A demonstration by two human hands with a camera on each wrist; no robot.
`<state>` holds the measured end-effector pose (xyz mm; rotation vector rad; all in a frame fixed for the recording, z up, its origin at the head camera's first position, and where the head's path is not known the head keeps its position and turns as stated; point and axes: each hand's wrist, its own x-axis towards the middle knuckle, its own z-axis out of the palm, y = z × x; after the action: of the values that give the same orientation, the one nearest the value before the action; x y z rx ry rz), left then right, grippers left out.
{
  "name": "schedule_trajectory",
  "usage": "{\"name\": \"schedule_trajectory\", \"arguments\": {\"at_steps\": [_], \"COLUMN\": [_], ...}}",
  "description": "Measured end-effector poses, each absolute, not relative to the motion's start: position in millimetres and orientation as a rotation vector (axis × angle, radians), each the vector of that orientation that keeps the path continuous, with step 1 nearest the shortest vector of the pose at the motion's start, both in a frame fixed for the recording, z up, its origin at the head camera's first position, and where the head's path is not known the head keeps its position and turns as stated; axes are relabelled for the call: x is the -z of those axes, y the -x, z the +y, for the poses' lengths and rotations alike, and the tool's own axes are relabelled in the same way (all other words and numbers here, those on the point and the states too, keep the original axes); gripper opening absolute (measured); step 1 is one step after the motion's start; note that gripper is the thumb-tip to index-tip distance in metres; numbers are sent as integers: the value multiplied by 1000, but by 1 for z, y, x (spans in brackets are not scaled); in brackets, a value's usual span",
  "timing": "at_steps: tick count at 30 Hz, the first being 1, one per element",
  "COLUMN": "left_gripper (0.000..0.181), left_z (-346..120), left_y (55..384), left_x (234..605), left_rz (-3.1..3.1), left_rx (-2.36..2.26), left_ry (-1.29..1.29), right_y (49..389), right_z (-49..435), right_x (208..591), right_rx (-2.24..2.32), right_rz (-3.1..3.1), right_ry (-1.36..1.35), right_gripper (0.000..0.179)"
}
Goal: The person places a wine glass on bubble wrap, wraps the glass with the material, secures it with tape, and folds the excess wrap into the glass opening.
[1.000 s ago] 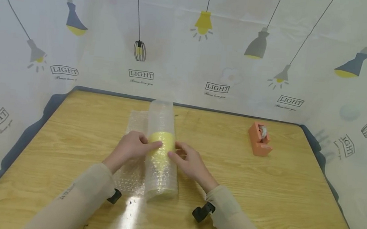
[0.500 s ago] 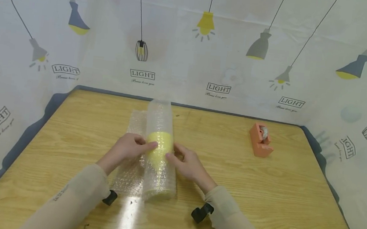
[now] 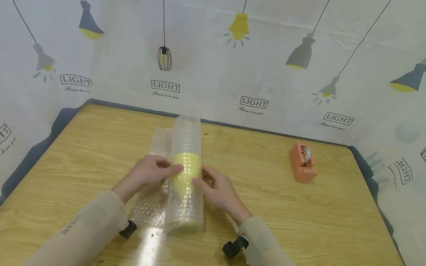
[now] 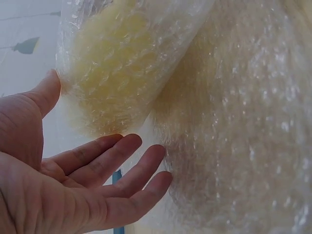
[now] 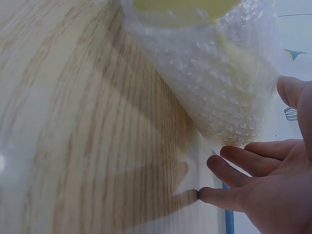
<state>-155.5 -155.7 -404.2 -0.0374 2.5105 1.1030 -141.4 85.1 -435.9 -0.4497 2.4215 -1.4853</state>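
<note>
A roll of clear bubble wrap (image 3: 184, 209) lies lengthwise on the table, with something yellow (image 3: 188, 159) showing through its layers. From the roll's left side a flat sheet of bubble wrap (image 3: 150, 210) spreads over the wood. My left hand (image 3: 151, 170) holds the roll's left side, thumb on top and fingers low against it. On the other side my right hand (image 3: 223, 190) holds it likewise between thumb and fingers. In the left wrist view, the fingertips (image 4: 131, 141) touch the wrap's underside. The right wrist view shows the roll's near end (image 5: 170, 19), yellowish inside.
An orange tape dispenser (image 3: 303, 163) with a tape roll stands at the right rear of the wooden table (image 3: 323, 229). A white sheet printed with lamps (image 3: 210, 77) walls the table at the back and sides.
Since the first frame both hands and the roll have shifted slightly left, and the roll seems to have turned a little. Over the last half second they stay nearly still.
</note>
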Motion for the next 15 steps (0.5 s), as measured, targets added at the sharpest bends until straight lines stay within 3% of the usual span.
{"name": "schedule_trajectory", "arguments": {"at_steps": [15], "left_gripper": [79], "left_z": [-147], "left_y": [154], "left_x": [407], "left_rz": [2497], "left_rx": [-1090], "left_ry": [-50], "right_y": [140], "right_z": [90], "right_x": [434], "right_rx": [1575], "right_rz": [2475], "right_ry": [403], "right_gripper": [53]}}
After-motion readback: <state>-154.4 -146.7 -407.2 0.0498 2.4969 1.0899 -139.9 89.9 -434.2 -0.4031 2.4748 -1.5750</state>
